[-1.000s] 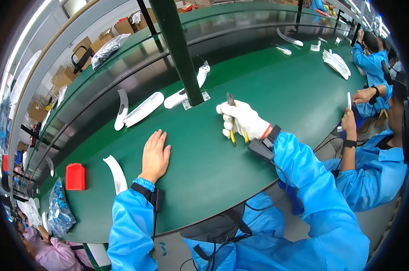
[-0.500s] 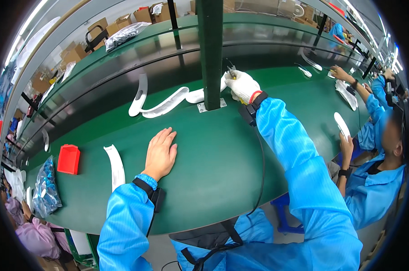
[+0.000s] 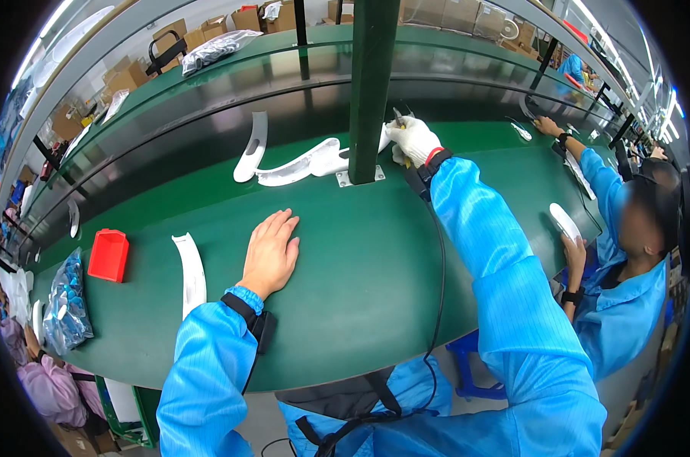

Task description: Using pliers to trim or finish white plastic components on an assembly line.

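Observation:
My left hand point(image 3: 272, 255), bare, lies flat on the green worktop with its fingers stretched out; nothing is in it. Just left of it is a long curved white plastic part point(image 3: 192, 270). My right hand point(image 3: 415, 142), in a white knit glove, is closed round pliers point(image 3: 399, 118) with yellow grips, their metal jaws pointing away from me. Most of the tool is hidden by the glove. Beside that hand, a white part point(image 3: 384, 137) shows partly behind the green post. More curved white parts point(image 3: 299, 165) overlap left of the post.
The green post point(image 3: 371, 99) stands bolted to the worktop point(image 3: 345, 274). A red tray point(image 3: 108, 256) and a clear bag of blue pieces point(image 3: 67, 301) lie at left. On the right, a co-worker in blue holds a white part point(image 3: 564, 222). A cable hangs from my right wrist.
My view has shifted slightly. Left of the post, the white parts sit closer together. The co-worker's far hand has reached farther left across the bench. My left hand stays flat; the right keeps the pliers.

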Tool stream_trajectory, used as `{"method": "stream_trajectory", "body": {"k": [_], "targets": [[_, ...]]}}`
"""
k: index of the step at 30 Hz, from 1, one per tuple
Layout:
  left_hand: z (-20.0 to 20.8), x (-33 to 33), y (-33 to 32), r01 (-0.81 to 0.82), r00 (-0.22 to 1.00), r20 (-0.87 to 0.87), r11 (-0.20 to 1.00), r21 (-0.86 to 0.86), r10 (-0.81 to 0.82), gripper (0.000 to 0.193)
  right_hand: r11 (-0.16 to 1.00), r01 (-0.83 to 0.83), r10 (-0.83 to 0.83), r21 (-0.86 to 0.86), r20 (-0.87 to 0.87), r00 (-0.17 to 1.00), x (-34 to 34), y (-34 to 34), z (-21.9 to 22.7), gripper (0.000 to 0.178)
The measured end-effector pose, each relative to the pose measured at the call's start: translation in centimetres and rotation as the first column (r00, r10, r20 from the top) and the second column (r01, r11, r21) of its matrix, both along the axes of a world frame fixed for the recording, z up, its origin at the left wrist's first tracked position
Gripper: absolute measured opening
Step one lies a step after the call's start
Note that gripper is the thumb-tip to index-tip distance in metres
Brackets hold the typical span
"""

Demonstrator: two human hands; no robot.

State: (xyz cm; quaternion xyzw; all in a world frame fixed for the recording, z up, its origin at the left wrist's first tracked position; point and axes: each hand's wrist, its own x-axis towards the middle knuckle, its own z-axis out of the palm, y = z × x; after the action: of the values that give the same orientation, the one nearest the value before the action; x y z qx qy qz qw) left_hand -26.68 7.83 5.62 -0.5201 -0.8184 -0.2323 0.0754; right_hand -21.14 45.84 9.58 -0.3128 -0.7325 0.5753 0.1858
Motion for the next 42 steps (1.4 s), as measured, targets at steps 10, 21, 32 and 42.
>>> {"method": "stream_trajectory", "body": {"k": [10, 21, 32, 42], "targets": [[-0.4, -0.1, 0.0, -0.002, 1.0, -0.009, 1.0, 0.005, 0.002, 0.04, 0.999, -0.049, 0.049, -0.016, -0.025, 0.998, 0.6, -1.4, 0.2, 0.018], [-0.8, -0.4, -0.5, -0.006, 1.0, -0.003, 1.0, 0.014, 0.006, 0.038, 0.98, 0.167, -0.151, 0.106, -0.14, 0.979, 5.2, -0.6, 1.3, 0.018], [-0.7, -0.8, -0.9, -0.032, 0.999, 0.045, 0.987, 0.157, 0.025, 0.03, 0.604, 0.404, -0.334, 0.687, -0.243, 0.911, 18.3, -9.5, 0.1, 0.036], [0.5, 11.6, 5.0, -0.106, 0.533, 0.803, 0.92, 0.377, -0.267, 0.034, 0.672, 0.106, 0.074, 0.733, -0.208, 0.975, 23.2, -19.6, 2.2, 0.033]]}}
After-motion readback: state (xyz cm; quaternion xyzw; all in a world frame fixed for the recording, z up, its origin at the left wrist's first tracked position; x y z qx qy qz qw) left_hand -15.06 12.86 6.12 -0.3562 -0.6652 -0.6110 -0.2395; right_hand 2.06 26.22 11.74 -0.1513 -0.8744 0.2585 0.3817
